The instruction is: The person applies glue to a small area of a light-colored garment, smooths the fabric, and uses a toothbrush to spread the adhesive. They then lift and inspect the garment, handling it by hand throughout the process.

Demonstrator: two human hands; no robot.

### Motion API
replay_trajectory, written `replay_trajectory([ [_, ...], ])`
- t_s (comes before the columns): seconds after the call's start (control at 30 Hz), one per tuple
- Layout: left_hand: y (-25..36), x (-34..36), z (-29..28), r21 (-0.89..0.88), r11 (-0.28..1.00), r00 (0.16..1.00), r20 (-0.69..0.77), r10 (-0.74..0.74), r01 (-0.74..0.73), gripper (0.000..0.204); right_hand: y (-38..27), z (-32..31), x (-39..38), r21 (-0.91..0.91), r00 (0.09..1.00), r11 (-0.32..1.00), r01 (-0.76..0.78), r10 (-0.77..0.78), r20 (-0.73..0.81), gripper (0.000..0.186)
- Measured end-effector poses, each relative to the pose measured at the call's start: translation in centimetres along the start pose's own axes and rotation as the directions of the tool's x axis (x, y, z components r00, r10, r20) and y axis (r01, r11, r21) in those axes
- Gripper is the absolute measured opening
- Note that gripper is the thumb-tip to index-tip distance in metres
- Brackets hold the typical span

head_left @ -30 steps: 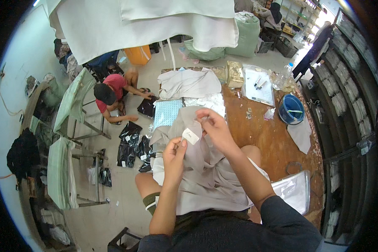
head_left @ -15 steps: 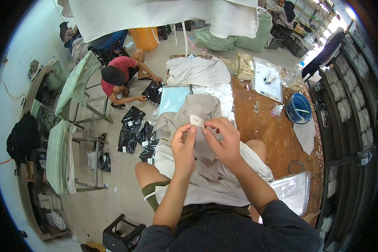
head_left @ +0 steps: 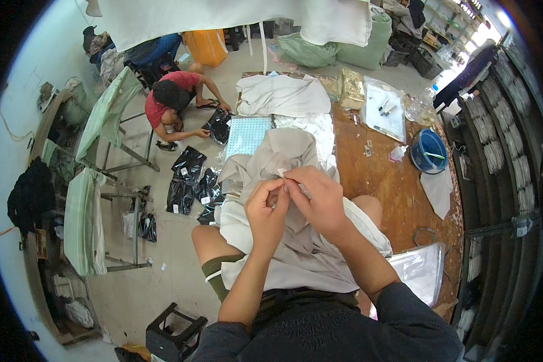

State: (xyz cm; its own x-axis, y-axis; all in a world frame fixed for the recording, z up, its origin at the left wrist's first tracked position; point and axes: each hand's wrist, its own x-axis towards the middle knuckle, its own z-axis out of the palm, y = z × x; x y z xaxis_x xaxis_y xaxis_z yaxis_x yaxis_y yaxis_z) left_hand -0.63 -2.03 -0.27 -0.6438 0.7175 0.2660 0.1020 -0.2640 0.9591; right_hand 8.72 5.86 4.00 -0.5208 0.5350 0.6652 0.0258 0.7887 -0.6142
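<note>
Left hand [head_left: 266,208]: thumb and forefinger pinched narrow on the white label [head_left: 281,172]. Right hand [head_left: 315,196]: likewise pinched on the label, its fingertips meeting those of the left hand. Change: half a second earlier, the label was spread between the hands, face visible; now the fingertips have converged and only a small white part shows. This suggests a shift from displaying the label to gripping or folding it; folded or merely covered, cannot be told. Position: the label sits at the fingertips, above the grey-beige cloth [head_left: 289,146], which spreads beneath both hands. The surface [head_left: 368,178] extends to the right, carrying a blue bucket [head_left: 417,158].
</note>
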Motion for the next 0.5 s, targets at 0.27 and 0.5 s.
replay_trajectory([
  [0.27,-0.16,-0.33,0.34,-0.135,0.991,0.999,-0.034,-0.002,-0.003,0.01,-0.33,-0.25,-0.05,0.008,0.999,0.999,-0.04,0.039,0.012,0.017],
  [0.5,-0.49,-0.21,0.32,-0.178,0.979,0.994,-0.058,0.089,-0.098,0.013,-0.04,0.25,-0.2,0.069,1.0,0.998,-0.004,0.006,-0.024,0.019],
])
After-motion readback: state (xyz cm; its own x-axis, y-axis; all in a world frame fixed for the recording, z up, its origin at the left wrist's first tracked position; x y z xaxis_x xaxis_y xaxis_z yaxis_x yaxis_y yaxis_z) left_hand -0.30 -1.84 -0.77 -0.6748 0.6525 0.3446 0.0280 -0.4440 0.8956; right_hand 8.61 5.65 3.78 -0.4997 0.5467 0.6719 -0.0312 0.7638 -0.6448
